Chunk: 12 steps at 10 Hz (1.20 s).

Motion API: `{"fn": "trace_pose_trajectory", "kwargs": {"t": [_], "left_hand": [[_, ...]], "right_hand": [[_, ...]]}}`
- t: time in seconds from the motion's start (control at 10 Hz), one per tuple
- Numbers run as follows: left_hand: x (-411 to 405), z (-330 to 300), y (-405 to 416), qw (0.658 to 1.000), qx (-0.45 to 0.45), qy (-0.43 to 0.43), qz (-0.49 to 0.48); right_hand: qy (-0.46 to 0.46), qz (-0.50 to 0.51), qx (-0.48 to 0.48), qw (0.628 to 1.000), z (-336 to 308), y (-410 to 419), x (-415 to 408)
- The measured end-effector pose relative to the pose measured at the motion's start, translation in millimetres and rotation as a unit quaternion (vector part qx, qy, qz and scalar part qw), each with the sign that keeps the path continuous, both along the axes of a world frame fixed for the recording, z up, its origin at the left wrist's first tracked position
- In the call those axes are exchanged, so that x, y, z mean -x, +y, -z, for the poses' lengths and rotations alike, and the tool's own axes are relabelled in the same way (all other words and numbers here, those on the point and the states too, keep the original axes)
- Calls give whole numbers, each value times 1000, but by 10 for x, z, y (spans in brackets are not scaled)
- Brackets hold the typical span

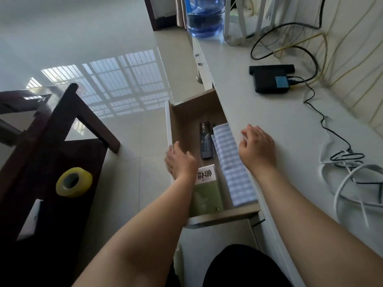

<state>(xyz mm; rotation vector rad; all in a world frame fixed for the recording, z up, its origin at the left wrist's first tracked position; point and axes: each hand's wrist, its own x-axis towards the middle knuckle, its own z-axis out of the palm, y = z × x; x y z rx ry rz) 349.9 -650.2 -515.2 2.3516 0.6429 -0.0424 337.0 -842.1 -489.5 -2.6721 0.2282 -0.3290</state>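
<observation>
At nine o'clock, my left hand (181,160) grips the front panel of the open drawer (168,125); my right hand (258,148) rests relaxed on the worktop (279,121). Stiff and light-running, I judge; that front rim is the hold.

Drawer (185,123) standing open, its far front corner lying bare.
Remote (206,141), cloth (230,162) and book (207,191) are filling the rest; the counter (269,108) is overhanging the cloth, and cables (348,160) are crowding its back edge.
</observation>
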Motion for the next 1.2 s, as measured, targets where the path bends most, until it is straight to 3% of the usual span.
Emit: {"fn": "trace_pose_trajectory", "kwargs": {"t": [0.1,0.2,0.3,0.4,0.5,0.6,0.7,0.9,1.0,1.2], "left_hand": [[-66,-69,171,978,54,119,-161],[-42,-87,223,965,144,174,-136],[6,-183,267,982,94,106,-128],[-33,-378,228,997,29,56,-53],[-36,-430,102,994,69,80,-20],[-3,-355,-56,961,260,84,-45],[74,-372,-297,900,427,90,-9],[253,-250,-913,794,583,164,57],[245,-203,-902,795,576,168,86],[294,-494,-818,875,429,140,176]], "right_hand": [[4,3,2,1000,3,-1,-5],[10,2,0,1000,4,-1,-4],[18,-6,1,1000,2,8,1],[23,-9,-9,1000,-35,12,21],[37,-11,-12,999,-62,23,47],[31,-15,-10,999,-61,30,44],[27,-10,-13,999,-56,30,52],[1,13,-66,998,-60,28,-9],[-10,21,-71,997,-48,-1,-19],[39,3,-92,995,-87,-33,-11]]}}
